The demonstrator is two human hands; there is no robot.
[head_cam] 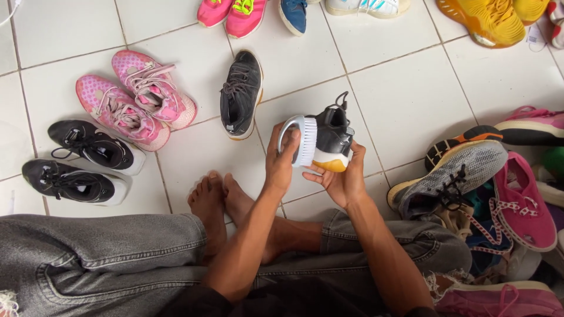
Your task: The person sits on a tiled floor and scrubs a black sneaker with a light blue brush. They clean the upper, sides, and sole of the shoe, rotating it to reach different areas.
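Note:
My left hand grips a white scrubbing brush by its looped handle. The bristles press against the side of a black sneaker with a yellow-tan sole. My right hand cups that sneaker from below and holds it above the white tiled floor. Its matching black sneaker lies on the tiles just to the left. I sit cross-legged in grey jeans, with my bare feet under my hands.
A pink pair and a black-and-white pair lie at the left. A heap of grey, pink and orange-trimmed shoes is piled at the right. More pink, blue, white and yellow shoes line the far edge.

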